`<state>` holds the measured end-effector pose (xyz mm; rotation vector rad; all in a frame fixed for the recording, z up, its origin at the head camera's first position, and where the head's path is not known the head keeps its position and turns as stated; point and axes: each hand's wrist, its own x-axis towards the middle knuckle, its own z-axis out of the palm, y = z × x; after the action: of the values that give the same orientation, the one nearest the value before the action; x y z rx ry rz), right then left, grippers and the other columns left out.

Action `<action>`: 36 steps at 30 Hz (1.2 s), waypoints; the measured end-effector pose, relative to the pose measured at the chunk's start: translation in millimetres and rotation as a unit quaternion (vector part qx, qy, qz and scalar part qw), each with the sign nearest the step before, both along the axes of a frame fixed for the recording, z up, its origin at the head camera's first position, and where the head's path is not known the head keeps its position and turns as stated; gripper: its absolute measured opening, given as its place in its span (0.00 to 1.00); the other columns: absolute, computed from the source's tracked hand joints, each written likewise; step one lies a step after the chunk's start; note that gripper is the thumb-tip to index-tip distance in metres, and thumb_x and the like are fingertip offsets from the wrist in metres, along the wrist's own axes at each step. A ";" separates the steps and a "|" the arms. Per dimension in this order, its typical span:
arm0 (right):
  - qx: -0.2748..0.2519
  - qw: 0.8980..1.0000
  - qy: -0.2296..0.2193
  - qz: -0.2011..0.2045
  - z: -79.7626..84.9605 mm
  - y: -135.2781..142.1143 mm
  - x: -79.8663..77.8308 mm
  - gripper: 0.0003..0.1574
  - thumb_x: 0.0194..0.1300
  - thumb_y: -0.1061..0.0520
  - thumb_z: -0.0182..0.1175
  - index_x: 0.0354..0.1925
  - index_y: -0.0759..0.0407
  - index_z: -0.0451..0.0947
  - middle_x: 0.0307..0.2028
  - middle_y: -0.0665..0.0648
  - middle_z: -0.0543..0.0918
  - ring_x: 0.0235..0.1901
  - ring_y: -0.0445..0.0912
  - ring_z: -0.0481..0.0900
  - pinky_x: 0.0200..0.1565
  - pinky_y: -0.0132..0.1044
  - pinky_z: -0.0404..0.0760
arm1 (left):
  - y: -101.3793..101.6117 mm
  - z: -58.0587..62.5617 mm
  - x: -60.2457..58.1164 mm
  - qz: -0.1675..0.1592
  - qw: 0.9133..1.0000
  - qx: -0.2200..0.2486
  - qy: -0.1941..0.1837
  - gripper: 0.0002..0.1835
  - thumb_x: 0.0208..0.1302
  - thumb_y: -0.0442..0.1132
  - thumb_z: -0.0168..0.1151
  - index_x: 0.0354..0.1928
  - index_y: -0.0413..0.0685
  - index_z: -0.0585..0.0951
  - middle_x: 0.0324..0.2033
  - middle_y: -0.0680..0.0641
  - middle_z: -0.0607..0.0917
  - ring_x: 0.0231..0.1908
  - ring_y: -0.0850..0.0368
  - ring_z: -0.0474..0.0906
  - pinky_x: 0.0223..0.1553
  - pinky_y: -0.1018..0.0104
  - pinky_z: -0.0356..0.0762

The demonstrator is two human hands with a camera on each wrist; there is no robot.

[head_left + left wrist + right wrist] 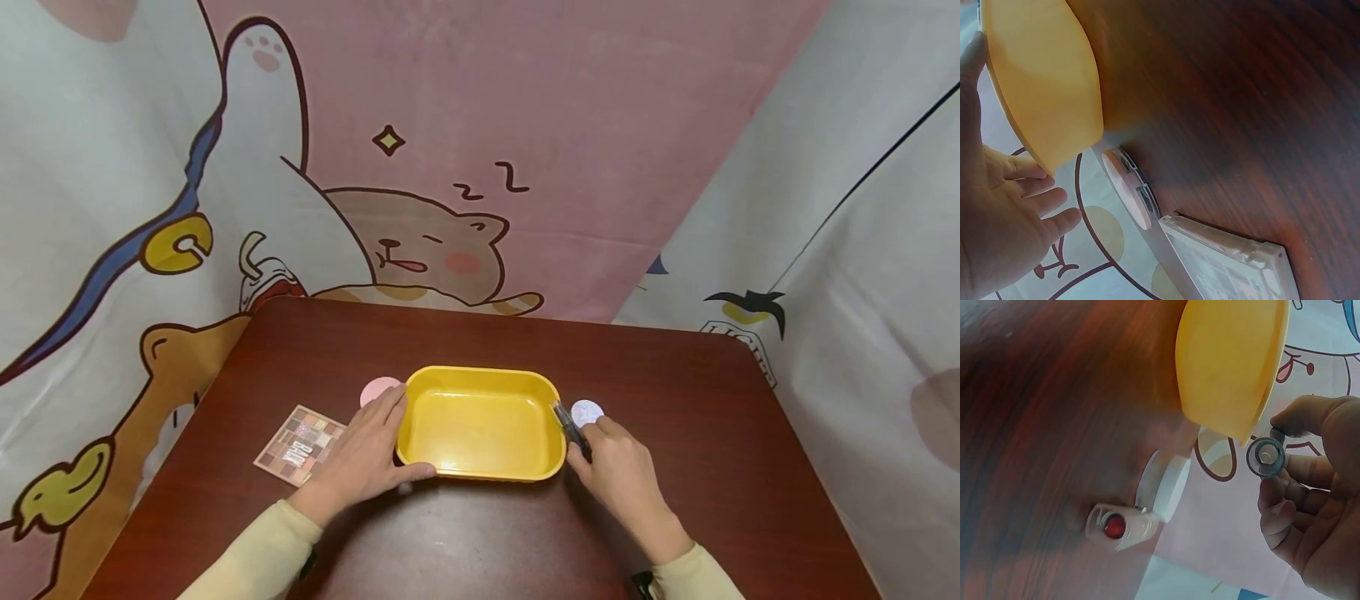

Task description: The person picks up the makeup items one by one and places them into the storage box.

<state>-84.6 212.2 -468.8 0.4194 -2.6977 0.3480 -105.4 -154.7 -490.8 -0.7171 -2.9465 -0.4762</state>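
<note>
My right grip (617,462) pinches the dark tube (572,427) beside the yellow tray (480,425), left grip (366,446) spread across its left end; best keep tray steady, tube clearing rim.

There was one brown table (480,529), one yellow tray (480,427) and one flat palette (300,445). Round cases numbered two: one pink case (377,390), one pale case (586,413). Tube-like items came to two: one dark tube (572,427), one clear tube (1121,526) with red inside. Hands totalled two: one left hand (365,454), one right hand (622,468). Pale sleeves (255,550) numbered two. The backdrop print (570,83) carried two letter Zs (510,177), one four-pointed star (388,140) and one yellow bell (161,250).
</note>
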 end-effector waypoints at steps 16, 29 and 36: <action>-0.008 1.000 -0.024 0.008 0.3 -20.5 -11.9 0.17 0.53 0.61 0.70 0.19 0.57 0.71 0.19 0.51 0.64 0.16 0.42 0.59 0.18 0.35 0.64 | -0.7 2.0 0.2 -0.005 1.000 0.000 -0.002 0.65 0.55 0.77 0.65 0.76 0.30 0.61 0.76 0.35 0.63 0.74 0.39 0.63 0.73 0.45 0.61; 0.002 1.000 -0.006 0.009 0.7 -28.5 -18.5 0.19 0.53 0.61 0.70 0.17 0.58 0.69 0.19 0.52 0.63 0.16 0.43 0.59 0.17 0.36 0.64 | -0.4 2.4 -0.9 -0.003 1.000 0.002 -0.005 0.65 0.55 0.78 0.64 0.77 0.31 0.59 0.76 0.36 0.64 0.74 0.40 0.63 0.72 0.44 0.63; 0.027 0.999 -0.019 0.000 0.9 -34.0 -23.6 0.18 0.56 0.59 0.69 0.18 0.59 0.71 0.18 0.53 0.65 0.17 0.45 0.61 0.17 0.37 0.67 | -0.6 0.4 -1.3 -0.008 1.000 0.009 0.004 0.65 0.54 0.77 0.65 0.77 0.32 0.59 0.76 0.36 0.64 0.73 0.40 0.64 0.72 0.44 0.64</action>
<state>-108.2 178.2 -467.9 0.4319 -2.7491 0.2874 -106.6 -155.3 -490.4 -0.7397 -2.9268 -0.4977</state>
